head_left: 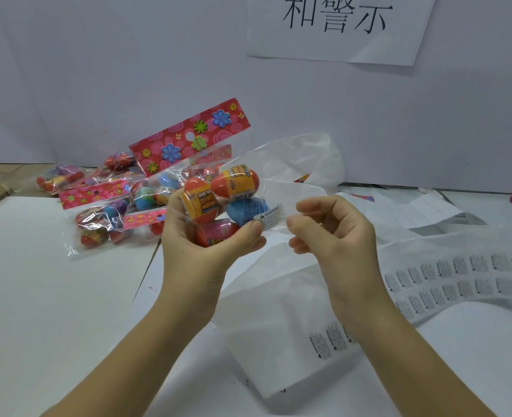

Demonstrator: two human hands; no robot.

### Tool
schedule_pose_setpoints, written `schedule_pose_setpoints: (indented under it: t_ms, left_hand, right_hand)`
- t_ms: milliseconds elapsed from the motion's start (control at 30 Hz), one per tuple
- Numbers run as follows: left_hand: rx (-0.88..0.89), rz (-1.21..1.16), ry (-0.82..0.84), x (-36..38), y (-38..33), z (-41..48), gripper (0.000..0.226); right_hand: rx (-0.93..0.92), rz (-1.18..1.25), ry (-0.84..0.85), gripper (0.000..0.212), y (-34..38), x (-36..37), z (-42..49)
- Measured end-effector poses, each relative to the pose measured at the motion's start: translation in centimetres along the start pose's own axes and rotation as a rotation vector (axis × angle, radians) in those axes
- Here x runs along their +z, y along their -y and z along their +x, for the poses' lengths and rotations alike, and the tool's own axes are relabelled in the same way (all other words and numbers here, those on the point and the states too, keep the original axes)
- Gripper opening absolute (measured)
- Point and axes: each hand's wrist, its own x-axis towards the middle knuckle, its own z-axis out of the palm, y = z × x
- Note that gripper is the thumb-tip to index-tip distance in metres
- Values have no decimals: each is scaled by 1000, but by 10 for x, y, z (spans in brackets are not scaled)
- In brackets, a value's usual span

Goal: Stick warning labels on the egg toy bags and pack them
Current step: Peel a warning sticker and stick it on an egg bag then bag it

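The left hand (200,245) is curled round the egg toy bag (218,191), held up over the middle of the white worktop (53,296). The bag is shiny clear plastic with smooth round eggs inside and a red flowery card top (188,136). A small white warning label (271,216) sits by the thumb. The right hand (333,233) pinches the bag's thin edge with bent fingers. A flat sheet of labels (447,281) lies near the right edge.

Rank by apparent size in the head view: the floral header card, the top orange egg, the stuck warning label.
Largest: floral header card.
Then: top orange egg.
Smallest: warning label.
All belong to the bag the left hand holds, so nearness barely matters.
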Motion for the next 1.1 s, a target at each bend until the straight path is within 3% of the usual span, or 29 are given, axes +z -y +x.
schedule_pose_setpoints:
  t_ms: [200, 467, 633, 833, 1000, 1100]
  left_hand:
    - [17, 37, 52, 0, 3, -1, 64]
    - [54, 61, 82, 2, -2, -3, 68]
    - [70, 86, 69, 3, -1, -4, 65]
    - [82, 95, 65, 5, -4, -6, 70]
    - [72, 81, 64, 5, -3, -6, 60]
    - [43, 53, 53, 3, -3, -5, 60]
  right_hand:
    - [-6, -5, 149, 44, 3, -1, 3]
    - [-76, -81, 151, 18, -1, 3, 0]
    - [-142, -162, 138, 15, 0, 3, 0]
    - [-42, -144, 157, 23, 3, 2, -1]
    - [121, 81, 161, 55, 2, 0, 4]
    - [215, 186, 225, 59, 5, 0, 5]
